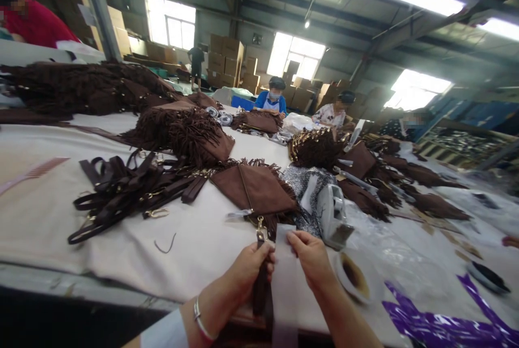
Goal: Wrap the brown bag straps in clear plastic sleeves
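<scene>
Left hand [251, 267] on a dark strap [259, 296], right hand [314, 259] on a pale strip [285, 288].
The left thumb and curled fingers pinch the strap just below its gold clasp [260, 223], which sits at twelve o'clock from the thumb; the rest of the strap hangs toward six. The right thumb and forefinger press together on the strip's upper edge, the strip lying at nine o'clock from those fingertips and three o'clock from the left ones, just beside the strap. A brown fringed bag [255, 191] lies at twelve o'clock from the left hand, a strap pile [133, 194] at ten; a tape dispenser [329, 212] stands at one o'clock from the right hand.
</scene>
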A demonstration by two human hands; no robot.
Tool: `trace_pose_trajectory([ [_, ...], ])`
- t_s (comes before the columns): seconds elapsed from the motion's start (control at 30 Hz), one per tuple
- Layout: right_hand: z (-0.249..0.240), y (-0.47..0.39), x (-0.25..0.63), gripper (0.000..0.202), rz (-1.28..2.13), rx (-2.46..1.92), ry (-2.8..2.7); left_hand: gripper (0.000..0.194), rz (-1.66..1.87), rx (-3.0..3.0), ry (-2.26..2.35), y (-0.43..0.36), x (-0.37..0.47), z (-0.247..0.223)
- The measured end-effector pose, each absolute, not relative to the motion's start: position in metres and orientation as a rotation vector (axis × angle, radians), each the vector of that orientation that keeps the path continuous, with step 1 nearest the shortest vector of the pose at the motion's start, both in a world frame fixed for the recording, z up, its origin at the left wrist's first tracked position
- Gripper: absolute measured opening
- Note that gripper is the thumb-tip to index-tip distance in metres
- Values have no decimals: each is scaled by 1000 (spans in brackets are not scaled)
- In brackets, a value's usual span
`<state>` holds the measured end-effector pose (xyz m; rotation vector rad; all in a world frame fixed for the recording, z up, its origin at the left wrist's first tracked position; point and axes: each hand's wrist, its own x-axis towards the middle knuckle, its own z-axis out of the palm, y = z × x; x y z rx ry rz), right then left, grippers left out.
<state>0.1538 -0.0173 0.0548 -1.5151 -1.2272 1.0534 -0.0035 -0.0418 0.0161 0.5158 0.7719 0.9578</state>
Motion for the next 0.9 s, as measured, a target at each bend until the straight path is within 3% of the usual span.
trace_pose_trajectory([
  [0.23,59,-46,167,33,1006,-1623,-1492,33,693,717,753,-46,-47,46],
  [0.47,54,-69,166,29,1083,-1578,-1577,33,941,715,823,-15,-36,63],
  [0.9,49,-71,163,31,1200,-1578,-1499,20,1023,1001,964,-22,-33,55],
])
